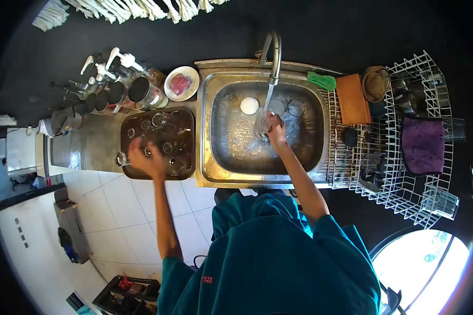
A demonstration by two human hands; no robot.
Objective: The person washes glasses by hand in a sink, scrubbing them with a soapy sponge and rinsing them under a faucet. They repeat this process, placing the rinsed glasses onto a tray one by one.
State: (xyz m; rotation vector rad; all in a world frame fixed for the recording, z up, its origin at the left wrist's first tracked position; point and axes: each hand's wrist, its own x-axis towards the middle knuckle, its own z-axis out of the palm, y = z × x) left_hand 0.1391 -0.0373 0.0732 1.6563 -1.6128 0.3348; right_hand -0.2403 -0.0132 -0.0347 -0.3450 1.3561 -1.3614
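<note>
My right hand is closed round a clear drinking glass in the steel sink. The glass is right below the stream of water from the curved faucet. Two more glasses and a white round thing rest on the sink bottom behind it. My left hand is over the brown tray, its fingers smeared by motion. Several small glasses stand in this tray, and one glass is at its left edge close to my left fingers.
Right of the sink are a green scrubber, an orange cloth and a white wire dish rack with a purple cloth. Pump bottles, jars and a plate holding a pink sponge stand behind the tray.
</note>
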